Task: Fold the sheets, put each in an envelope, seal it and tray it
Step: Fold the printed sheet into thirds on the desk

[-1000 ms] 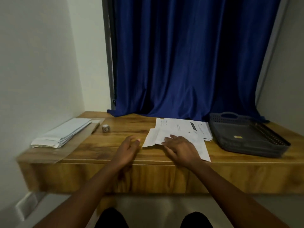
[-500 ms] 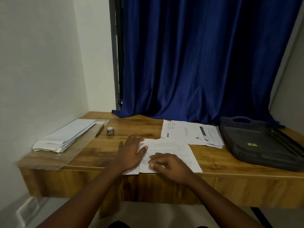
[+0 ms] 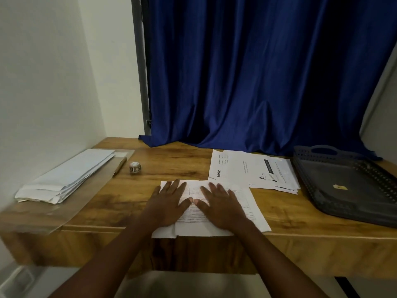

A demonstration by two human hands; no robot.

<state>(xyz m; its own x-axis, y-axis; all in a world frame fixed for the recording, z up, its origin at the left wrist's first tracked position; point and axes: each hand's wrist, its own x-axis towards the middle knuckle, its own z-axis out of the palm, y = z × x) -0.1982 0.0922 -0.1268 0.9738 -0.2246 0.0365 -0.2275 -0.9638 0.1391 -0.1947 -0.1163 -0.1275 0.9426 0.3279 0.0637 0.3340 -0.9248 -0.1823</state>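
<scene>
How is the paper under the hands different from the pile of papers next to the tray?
The sheet under the hands is a single page at the desk's front edge, overhanging it; the stack of sheets holds several pages farther back. The left hand and right hand lie flat on the sheet; nothing touches the stack. Both are white printed paper, lying flat.

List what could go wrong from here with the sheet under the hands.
1. The sheet overhangs the desk's front edge; it may slide off or crease crooked under the left hand and right hand.
2. Its far edge sits against the stack of printed sheets; a fold could catch or drag one along.
</scene>
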